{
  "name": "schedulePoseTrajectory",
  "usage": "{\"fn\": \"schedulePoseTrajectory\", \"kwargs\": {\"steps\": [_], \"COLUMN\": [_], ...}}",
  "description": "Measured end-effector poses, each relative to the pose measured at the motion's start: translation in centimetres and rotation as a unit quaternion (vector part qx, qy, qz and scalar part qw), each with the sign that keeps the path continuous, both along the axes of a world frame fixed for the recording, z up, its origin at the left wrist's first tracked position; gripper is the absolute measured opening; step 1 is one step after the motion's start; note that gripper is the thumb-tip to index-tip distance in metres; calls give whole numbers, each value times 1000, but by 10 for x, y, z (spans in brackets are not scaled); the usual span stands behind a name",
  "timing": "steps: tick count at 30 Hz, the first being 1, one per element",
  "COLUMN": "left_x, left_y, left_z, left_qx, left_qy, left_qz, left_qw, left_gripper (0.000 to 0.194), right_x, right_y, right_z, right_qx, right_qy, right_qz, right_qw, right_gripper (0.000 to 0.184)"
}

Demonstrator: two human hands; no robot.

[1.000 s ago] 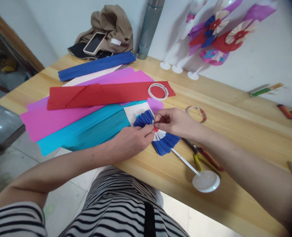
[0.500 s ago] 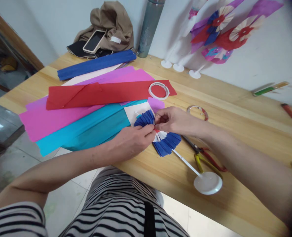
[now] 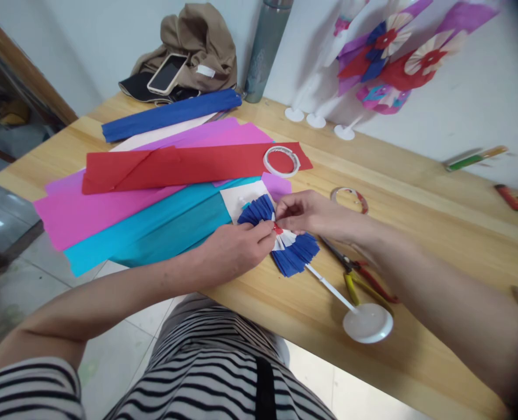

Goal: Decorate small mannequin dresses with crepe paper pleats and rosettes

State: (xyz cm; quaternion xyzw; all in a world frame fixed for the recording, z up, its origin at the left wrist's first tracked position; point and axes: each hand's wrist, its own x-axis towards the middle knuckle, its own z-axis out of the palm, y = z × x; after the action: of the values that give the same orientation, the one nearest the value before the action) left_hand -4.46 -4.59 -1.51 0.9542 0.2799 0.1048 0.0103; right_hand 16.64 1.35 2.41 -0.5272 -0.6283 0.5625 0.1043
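On our side of the red paper strip [image 3: 180,169], we hold a pleated blue paper ornament [image 3: 294,256]. Our left hand [image 3: 242,248] and right hand [image 3: 307,214] meet at its middle, thumbs and forefingers pinching it near the small red centre [image 3: 279,230]; we cannot tell which layer each grips. A tape roll [image 3: 282,174] lies on the strip's right end; scissors [image 3: 350,266] lie nearer us, right of the strip.
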Motion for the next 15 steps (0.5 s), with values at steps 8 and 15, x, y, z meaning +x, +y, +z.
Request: {"fn": "schedulePoseTrajectory", "kwargs": {"steps": [8,15], "left_x": [-2,-3], "left_y": [0,4], "left_z": [2,5], "left_qx": [-13,-82], "left_qy": [-14,-63], "left_qz": [-5,4], "left_qw": [1000,995], "left_gripper": [37,46], "right_x": [26,57], "right_y": [-39,-79], "right_z": [13,-3], "right_qx": [184,160], "right_qy": [-105,-298], "right_qz": [9,122], "right_qw": [977,933], "right_gripper": [33,25]}}
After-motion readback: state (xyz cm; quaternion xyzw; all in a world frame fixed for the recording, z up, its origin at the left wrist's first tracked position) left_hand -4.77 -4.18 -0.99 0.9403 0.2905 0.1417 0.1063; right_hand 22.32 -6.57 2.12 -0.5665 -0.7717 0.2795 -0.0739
